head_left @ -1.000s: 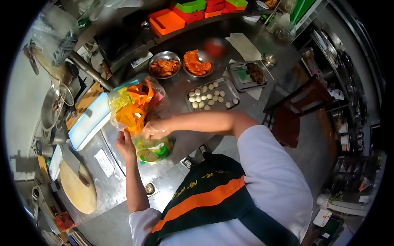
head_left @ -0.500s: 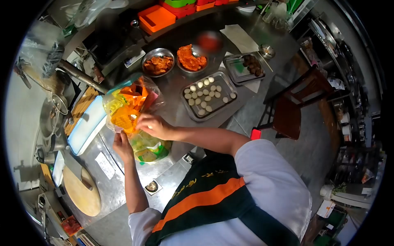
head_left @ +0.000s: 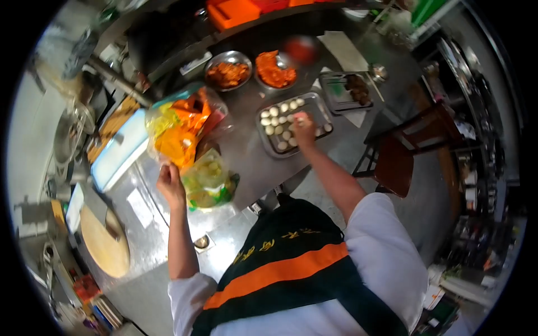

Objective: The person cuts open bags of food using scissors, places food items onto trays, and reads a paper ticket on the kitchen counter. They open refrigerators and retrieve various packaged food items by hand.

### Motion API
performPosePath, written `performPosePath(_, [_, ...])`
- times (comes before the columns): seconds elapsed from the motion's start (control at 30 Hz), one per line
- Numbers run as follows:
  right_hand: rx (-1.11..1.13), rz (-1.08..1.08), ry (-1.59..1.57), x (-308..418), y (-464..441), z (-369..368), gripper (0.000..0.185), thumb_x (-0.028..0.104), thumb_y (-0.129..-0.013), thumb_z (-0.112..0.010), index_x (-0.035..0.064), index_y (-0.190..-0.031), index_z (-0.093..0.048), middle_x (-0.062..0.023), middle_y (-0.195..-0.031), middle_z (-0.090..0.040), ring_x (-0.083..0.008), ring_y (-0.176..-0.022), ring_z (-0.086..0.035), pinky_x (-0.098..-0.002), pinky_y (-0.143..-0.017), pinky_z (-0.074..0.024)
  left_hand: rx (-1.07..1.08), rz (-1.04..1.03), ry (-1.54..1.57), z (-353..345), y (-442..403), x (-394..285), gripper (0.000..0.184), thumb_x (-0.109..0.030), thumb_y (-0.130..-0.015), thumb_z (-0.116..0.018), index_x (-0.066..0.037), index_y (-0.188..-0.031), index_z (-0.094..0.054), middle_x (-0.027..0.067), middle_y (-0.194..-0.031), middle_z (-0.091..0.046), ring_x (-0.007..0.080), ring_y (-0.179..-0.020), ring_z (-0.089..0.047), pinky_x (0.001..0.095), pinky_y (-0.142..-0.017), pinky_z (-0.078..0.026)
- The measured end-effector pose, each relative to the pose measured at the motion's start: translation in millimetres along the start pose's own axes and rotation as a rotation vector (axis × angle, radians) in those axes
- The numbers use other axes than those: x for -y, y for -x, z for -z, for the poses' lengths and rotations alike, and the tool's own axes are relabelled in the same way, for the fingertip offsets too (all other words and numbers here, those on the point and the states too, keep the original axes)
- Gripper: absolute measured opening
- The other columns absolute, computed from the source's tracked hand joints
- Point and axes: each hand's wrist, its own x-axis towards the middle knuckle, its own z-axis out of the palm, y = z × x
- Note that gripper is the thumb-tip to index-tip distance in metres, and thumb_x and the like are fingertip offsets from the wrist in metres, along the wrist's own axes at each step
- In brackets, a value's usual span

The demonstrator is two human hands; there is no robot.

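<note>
The left hand (head_left: 171, 183), fingers together, pinches the lower edge of the orange bag (head_left: 176, 147) on the bench (head_left: 244, 134). The right hand (head_left: 304, 133) curls over the metal tray (head_left: 269, 147) of white balls (head_left: 274, 111); whether its fingers grip one cannot be told.

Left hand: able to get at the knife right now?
Probably yes: only flat paper lies between the left hand and the knife, though that hand seems to be pinching a bag.

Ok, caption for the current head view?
Right hand over a metal tray of round white pieces, left hand holding the edge of a clear plastic bag.
</note>
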Motion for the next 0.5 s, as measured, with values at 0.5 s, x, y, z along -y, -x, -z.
performPosePath(0.5, [1.389,0.977,0.257,214,47,-80,0.012,0.007,-0.061,-0.053,0.0025,-0.071,-0.058,-0.0144,-0.073,-0.057,-0.0276,-0.07,-0.055,-0.0356,-0.063,-0.0428,-0.022,-0.031,-0.039,4,9,-3,0.028,-0.015,-0.08,-0.048,0.001,-0.058,-0.042,-0.0034,-0.053,-0.036,0.0044,-0.051,-0.029,0.0205,-0.043,-0.024])
